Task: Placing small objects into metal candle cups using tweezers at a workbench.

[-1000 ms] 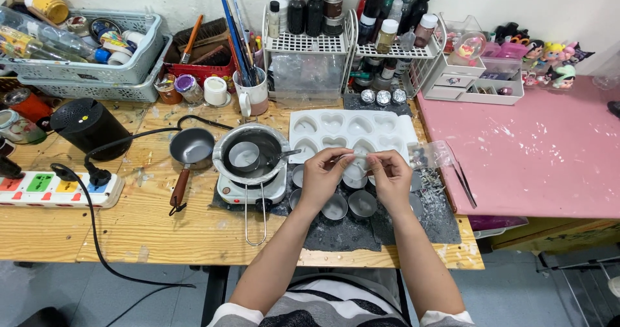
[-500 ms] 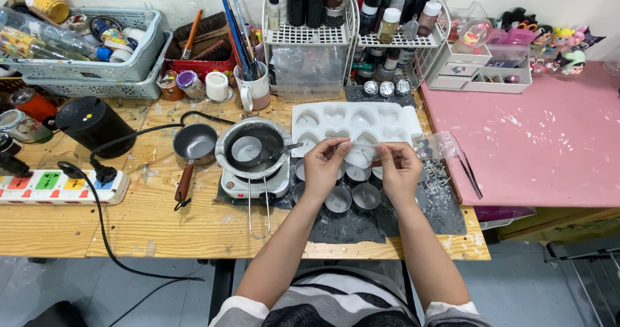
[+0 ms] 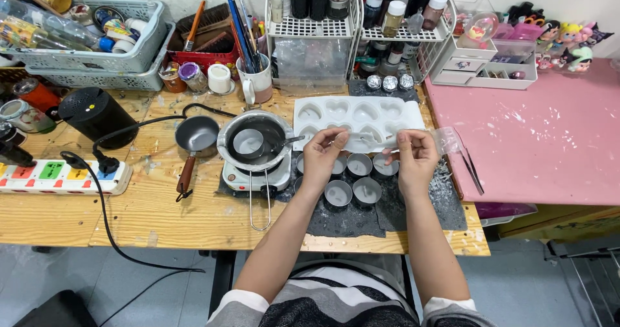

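While poised over round metal cups (image 3: 354, 191) on the worktop (image 3: 194, 217), left hand (image 3: 321, 154) and right hand (image 3: 416, 156) pinching a light, flimsy clear strip (image 3: 371, 138) at both ends.

Left hand (image 3: 321, 154), right hand (image 3: 415, 157) (pinching)

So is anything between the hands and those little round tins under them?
Nothing visible. Both the left hand and right hand hover just above the tins, pinching a thin clear strip between them.

A wooden workbench (image 3: 194, 217) abuts a pink table (image 3: 549, 146) over grey floor (image 3: 97, 282).
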